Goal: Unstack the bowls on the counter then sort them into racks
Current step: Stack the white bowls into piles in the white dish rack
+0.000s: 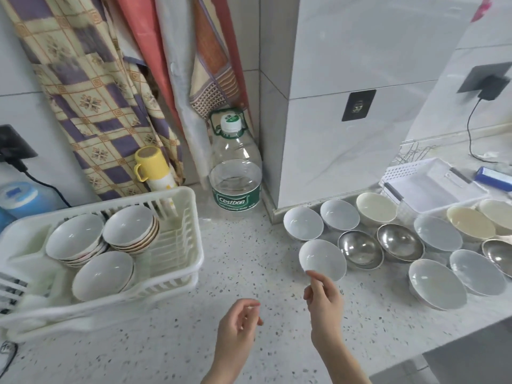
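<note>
white rack (177,206) holds stacked bowls (130,227); right hand (324,303) pinches white bowl (322,259), left hand (238,325) loose, empty.

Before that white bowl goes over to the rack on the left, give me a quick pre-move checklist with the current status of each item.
1. Hold on the white bowl: right hand pinches only its near rim, bowl tilted. Not ok, thin hold.
2. Left hand free to support: holds nothing, fingers loosely curled. Ok.
3. Space in the white rack: its right slots are bare; bowl stacks fill the left part. Ok.
4. Path across the speckled counter: nothing lies between bowl and rack. Ok.
5. Clearance from the steel bowl beside it: appear apart, contact cannot tell.
6. Bowl lifted off the counter: cannot tell.
</note>
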{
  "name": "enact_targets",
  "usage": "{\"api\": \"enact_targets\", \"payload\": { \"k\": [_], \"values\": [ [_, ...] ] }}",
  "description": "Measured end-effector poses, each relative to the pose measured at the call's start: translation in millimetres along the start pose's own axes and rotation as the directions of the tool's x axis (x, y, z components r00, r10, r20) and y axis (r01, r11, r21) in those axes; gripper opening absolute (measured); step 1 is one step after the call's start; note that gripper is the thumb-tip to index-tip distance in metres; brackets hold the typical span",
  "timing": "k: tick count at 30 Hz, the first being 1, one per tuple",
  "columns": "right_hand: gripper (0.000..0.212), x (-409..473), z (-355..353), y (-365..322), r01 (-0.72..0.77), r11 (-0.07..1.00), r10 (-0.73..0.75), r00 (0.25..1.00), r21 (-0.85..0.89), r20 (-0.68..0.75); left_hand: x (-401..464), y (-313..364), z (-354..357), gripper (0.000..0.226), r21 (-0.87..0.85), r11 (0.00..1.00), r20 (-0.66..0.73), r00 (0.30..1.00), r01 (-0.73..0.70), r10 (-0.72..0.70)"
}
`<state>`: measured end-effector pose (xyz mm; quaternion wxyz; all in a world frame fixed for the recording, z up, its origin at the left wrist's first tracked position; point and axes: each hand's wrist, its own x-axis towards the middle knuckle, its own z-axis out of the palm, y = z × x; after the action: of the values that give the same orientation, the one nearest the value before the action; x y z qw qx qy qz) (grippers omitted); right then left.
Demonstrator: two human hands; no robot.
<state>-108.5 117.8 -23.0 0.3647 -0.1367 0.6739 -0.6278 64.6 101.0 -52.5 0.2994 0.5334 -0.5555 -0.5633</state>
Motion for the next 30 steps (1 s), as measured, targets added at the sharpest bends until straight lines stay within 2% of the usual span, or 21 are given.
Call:
{"api": "enact_targets", "payload": {
  "k": [4,7,12,16,20,27,30],
  "values": [
    [0.027,32.5,-27.1,-10.1,0.015,1.0,-0.015,1.0,0.016,-0.028,26.8,14.8,55.4,0.01,0.01,0.989,0.066,0.987,0.148,-0.149],
    [0.026,54.2,-44.3,-15.7,0.015,1.0,-0.014,0.999,0.024,-0.042,45.1,25.1,88.3,0.021,-0.004,0.953,0.101,0.949,0.302,-0.3],
    [0.026,75.9,-60.0,-19.2,0.003,1.0,-0.002,0.999,0.025,-0.038,63.4,39.7,123.8,0.037,-0.16,0.869,0.107,0.884,0.468,-0.456],
    [0.026,88.3,-63.0,-21.6,-0.033,0.999,0.034,0.999,0.038,-0.022,75.4,45.5,136.2,0.031,-0.195,0.849,0.105,0.871,0.491,-0.479],
    [0.025,99.8,-63.2,-25.3,-0.075,0.997,0.075,0.997,0.016,0.008,80.6,47.4,139.2,0.014,-0.189,0.866,0.125,0.886,0.463,-0.447],
    [0.025,108.9,-66.2,-25.9,-0.145,0.989,0.146,0.987,-0.024,0.071,84.2,43.7,145.6,0.021,-0.214,0.857,0.138,0.883,0.469,-0.449],
    [0.023,113.7,-67.5,-26.7,-0.143,0.989,0.145,0.986,-0.028,0.085,86.6,45.3,148.7,0.023,-0.205,0.866,0.078,0.889,0.456,-0.45]
  ]
}}
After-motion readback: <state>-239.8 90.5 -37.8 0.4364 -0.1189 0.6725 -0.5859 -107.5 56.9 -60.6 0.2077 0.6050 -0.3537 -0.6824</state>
